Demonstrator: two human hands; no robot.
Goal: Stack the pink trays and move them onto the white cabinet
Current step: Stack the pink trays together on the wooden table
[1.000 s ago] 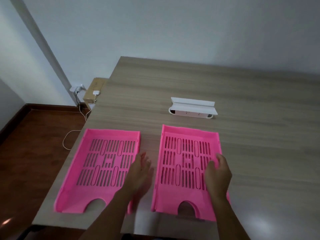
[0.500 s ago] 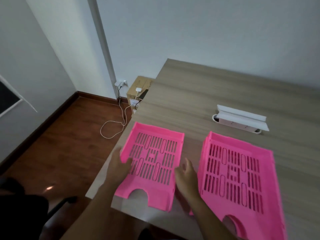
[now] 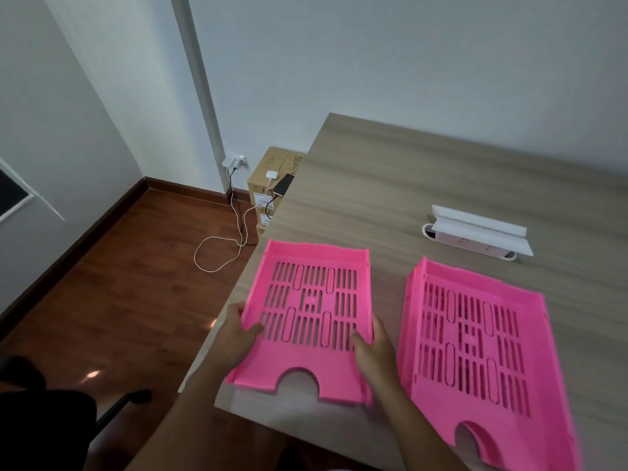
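Gripping opposite sides of one flat, slotted pink plastic tray (image 3: 311,317), both bare hands close on it near the front edge of the wood-grain laminate table (image 3: 407,185). The left hand (image 3: 236,334) wraps the tray's left wall, thumb lying on the slotted floor and fingers under the rim, which overhangs the table's left edge. The right hand (image 3: 373,348) pinches the right wall, thumb inside on the floor, fingers outside. That tray's front edge, with its half-round cut-out, sits just inside the table's near edge; whether it rests on the table or is raised off it cannot be told.

Just to the right on the table, apart from the held tray, lies a second pink slotted plastic tray (image 3: 482,338), larger in view, untouched, its own cut-out pointing toward the person.

Farther back on the table, beyond the second tray, a long white plastic power-socket box with its lid raised (image 3: 475,232) is set in the tabletop.

Off the table's left edge, on the dark wooden floor (image 3: 119,283), stand stacked brown cardboard boxes (image 3: 272,178) against the white wall (image 3: 373,56), with a looped white cable (image 3: 217,253) on the floor beside them.
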